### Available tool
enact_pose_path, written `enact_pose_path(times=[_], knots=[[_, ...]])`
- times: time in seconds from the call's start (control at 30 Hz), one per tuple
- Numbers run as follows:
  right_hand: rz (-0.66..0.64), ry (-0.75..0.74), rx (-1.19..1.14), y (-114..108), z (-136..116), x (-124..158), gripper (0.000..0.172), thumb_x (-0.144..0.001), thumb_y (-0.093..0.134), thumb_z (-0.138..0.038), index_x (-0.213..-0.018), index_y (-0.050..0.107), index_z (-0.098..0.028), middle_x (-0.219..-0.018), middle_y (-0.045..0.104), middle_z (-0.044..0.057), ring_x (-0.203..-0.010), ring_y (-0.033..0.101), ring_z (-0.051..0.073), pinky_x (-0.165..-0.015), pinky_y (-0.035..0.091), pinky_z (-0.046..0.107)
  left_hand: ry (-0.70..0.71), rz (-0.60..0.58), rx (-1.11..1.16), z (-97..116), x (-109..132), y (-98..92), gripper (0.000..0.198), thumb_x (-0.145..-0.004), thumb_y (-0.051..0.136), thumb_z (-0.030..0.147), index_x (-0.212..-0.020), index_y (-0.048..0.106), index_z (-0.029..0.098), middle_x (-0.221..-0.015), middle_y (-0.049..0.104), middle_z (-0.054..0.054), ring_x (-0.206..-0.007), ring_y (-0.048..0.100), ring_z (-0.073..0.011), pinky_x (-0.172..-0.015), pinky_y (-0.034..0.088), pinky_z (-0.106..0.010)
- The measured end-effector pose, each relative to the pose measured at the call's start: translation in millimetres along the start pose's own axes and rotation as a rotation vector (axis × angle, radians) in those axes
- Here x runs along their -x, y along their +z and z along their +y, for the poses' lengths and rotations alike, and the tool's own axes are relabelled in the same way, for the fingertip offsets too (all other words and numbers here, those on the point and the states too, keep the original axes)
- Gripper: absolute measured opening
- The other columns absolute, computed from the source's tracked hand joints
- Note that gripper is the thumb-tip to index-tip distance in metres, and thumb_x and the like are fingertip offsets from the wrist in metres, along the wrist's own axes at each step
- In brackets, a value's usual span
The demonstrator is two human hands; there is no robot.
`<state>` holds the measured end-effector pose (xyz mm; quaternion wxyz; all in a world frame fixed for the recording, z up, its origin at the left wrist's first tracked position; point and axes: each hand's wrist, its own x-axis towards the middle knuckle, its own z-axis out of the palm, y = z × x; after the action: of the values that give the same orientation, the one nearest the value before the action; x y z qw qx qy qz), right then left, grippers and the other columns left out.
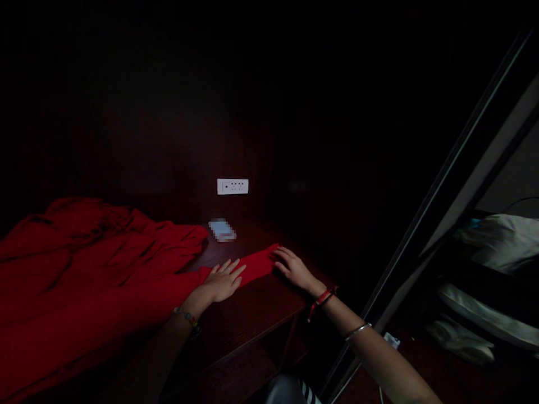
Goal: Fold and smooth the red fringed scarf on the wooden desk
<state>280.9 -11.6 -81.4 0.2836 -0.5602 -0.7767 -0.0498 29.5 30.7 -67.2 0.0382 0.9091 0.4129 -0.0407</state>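
- Lying in the head view, one red cloth (105,297) is covering the left part of one dark wooden surface (248,311), bunching into folds toward the wall.
- One narrow strip (259,266) of this red fabric is extending from the cloth across the bare wood; its long axis is running from lower left to upper right, its free end pointing right and slightly away from the person.
- Two hands are touching the strip: the left hand (218,283) is lying flat across it, fingers spreading apart, and the right hand (297,270) is resting at the free end, fingers bending slightly, thumb standing apart from them.
- One ring (228,269) and one beaded bracelet (188,317) are showing on the left side; one red cord bracelet (326,295) and one silver bangle (357,331) are circling the right arm.
- One blurred flat object (222,230) is lying behind the strip, below one white wall socket (233,186).
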Motion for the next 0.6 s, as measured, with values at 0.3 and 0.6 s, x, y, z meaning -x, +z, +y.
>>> enact_pose_path(times=[0.3, 0.6], knots=[[-0.207, 0.104, 0.068, 25.2, -44.1, 16.1, 0.051, -0.086, 0.028, -0.046, -0.13, 0.031, -0.022, -0.137, 0.027, 0.01, -0.126, 0.02, 0.022, -0.1, 0.017, 0.044, -0.004, 0.029, -0.01, -1.8, -1.9, 3.6, 0.049, -0.087, 0.014, 0.041, -0.133, 0.017, 0.028, -0.141, 0.013, -0.001, -0.128, 0.01, -0.0226, -0.1, 0.015, -0.045], [-0.127, 0.062, 0.087, 16.3, -52.3, 14.8, 0.052, -0.085, 0.034, -0.041, -0.132, 0.028, -0.017, -0.138, 0.023, 0.01, -0.127, 0.015, 0.022, -0.102, 0.015, 0.044, 0.047, 0.151, -0.018, 5.0, 0.0, 3.0, 0.05, -0.087, 0.019, 0.037, -0.133, 0.021, 0.02, -0.139, 0.021, -0.004, -0.127, 0.017, -0.0216, -0.1, 0.018, -0.041]])
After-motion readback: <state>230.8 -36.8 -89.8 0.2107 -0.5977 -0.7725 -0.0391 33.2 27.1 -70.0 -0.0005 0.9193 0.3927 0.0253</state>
